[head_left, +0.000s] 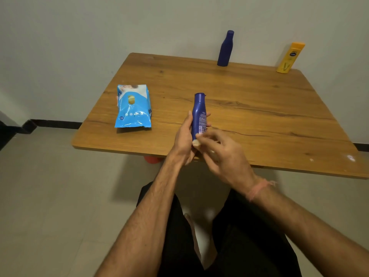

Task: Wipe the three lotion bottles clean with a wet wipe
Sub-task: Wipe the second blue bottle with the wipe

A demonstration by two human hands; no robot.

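My left hand (pixel 184 141) grips a dark blue lotion bottle (pixel 198 110) around its lower half, holding it up over the near edge of the table with its cap pointing away from me. My right hand (pixel 221 154) pinches a small bunched white wet wipe (pixel 196 142) against the bottle's bottom end. A taller dark blue bottle (pixel 225 48) stands upright at the table's far edge. To its right, on the far right corner, stands a yellow lotion bottle (pixel 290 57).
A light blue wet wipe pack (pixel 132 106) lies flat on the left part of the wooden table (pixel 259 116). A white wall backs the table. My legs in dark trousers are below, and something red (pixel 152 159) shows under the table's near edge.
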